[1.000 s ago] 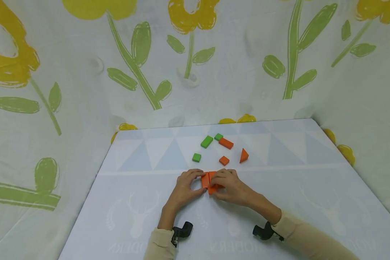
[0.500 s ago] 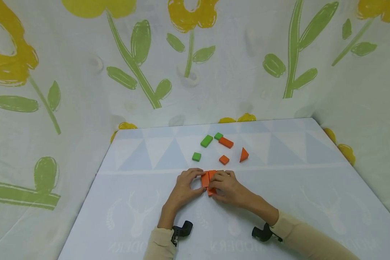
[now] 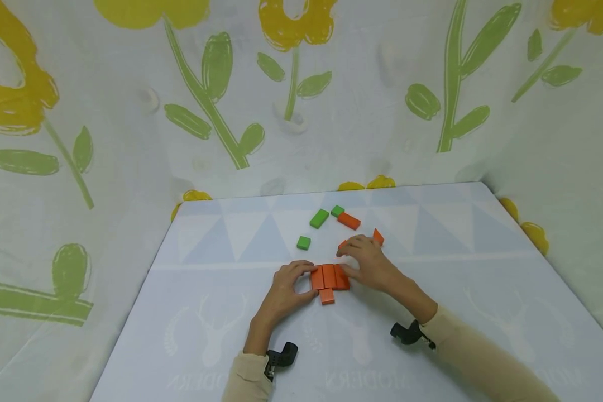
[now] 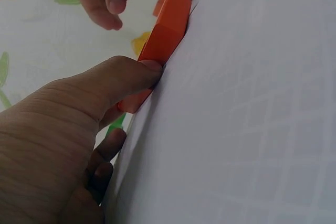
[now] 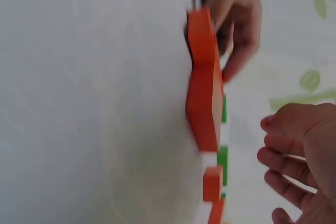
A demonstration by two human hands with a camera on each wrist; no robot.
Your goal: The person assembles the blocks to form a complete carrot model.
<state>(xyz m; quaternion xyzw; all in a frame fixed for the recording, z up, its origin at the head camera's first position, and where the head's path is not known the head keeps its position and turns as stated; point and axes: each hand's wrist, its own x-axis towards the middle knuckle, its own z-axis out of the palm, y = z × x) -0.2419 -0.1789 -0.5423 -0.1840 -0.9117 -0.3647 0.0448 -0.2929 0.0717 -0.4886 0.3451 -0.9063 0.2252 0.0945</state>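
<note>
Three orange blocks (image 3: 329, 276) lie side by side in a row, and a smaller orange block (image 3: 327, 296) sits against their near side. My left hand (image 3: 287, 287) pinches the leftmost orange block (image 3: 317, 277), thumb at its near end and index finger at its far end. In the left wrist view the thumb (image 4: 126, 77) presses on the orange side. My right hand (image 3: 371, 263) hovers just beyond the row's right end, fingers spread apart with nothing between them. It partly covers an orange square block (image 3: 342, 244) and an orange triangular block (image 3: 378, 237).
Farther back on the table (image 3: 206, 312) lie a green rectangular block (image 3: 319, 218), a small green block (image 3: 338, 211) and an orange rectangular block (image 3: 349, 221) touching it. Another green block (image 3: 304, 243) is just beyond the row. A flower-print curtain (image 3: 357, 111) hangs behind.
My right hand has let go of the row and moved away to the far right, over the loose orange pieces. The small near block now shows fully. My left hand stays put.
</note>
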